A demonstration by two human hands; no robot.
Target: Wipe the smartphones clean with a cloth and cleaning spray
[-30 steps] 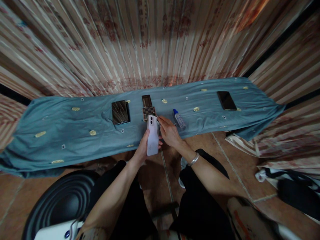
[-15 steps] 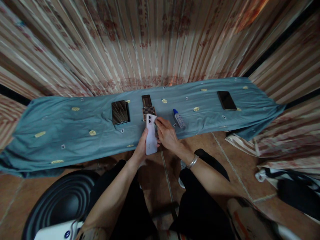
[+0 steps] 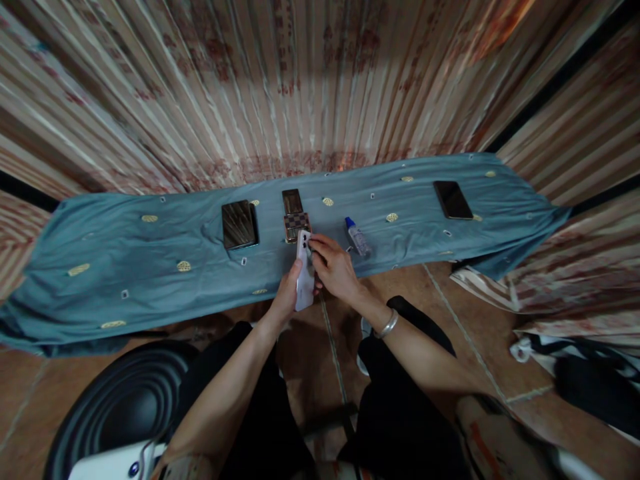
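Observation:
My left hand (image 3: 287, 288) is closed around the lower part of a pale lilac smartphone (image 3: 305, 283), held upright with its camera end away from me. The phone is turned partly on edge, so its back shows only as a narrow strip. At its upper right edge, the bent fingers of my right hand (image 3: 336, 268) are closed on the phone near the cameras; whether they also pinch something small is too blurred to tell. Just beyond the phone lies a checkered flip phone (image 3: 297, 222), unfolded. A clear bottle with a blue cap (image 3: 358, 238) lies right of my right hand.
A blue-green cloth (image 3: 165, 247) covers the long table. Dark tablet-like devices (image 3: 239, 225) lie stacked at left, and a black phone (image 3: 453, 200) at right. Striped curtains (image 3: 320, 100) stand behind. A black round ribbed object (image 3: 125, 393) and a white device (image 3: 110, 463) are lower left.
The phone has turned in my hands, showing less of its back, and shifted slightly right. My right fingers stay at its upper edge. Things on the table have not moved.

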